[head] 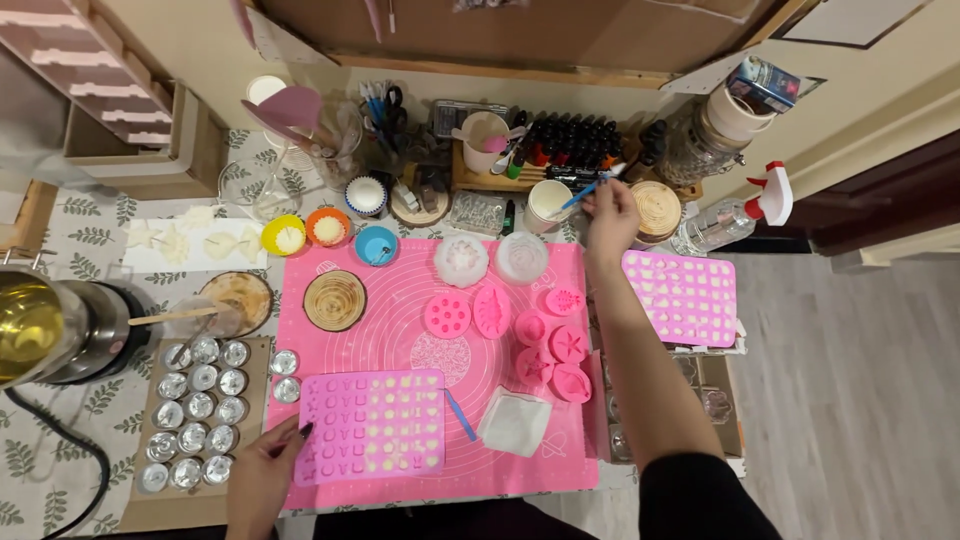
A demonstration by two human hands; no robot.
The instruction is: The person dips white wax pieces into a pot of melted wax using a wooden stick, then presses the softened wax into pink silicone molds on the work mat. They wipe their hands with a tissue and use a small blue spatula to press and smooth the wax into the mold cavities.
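My left hand [265,470] rests at the near left corner of a pink silicone letter mould [372,424], fingers on its edge, on the big pink mat [400,330]. My right hand [610,215] reaches to the back of the table and pinches a thin blue tool [583,196] whose tip is over a white cup [549,203]. Several small pink moulds [550,345] lie on the mat below that arm. Beside the letter mould lie a blue stick [460,415] and a folded white cloth [515,421].
A second pink mould tray [683,296] sits at the right. Rows of small metal tins [195,415] stand on a board at left, near a metal pot [45,330] of yellow liquid. Bottles [565,145], cups and a spray bottle [735,215] crowd the back edge.
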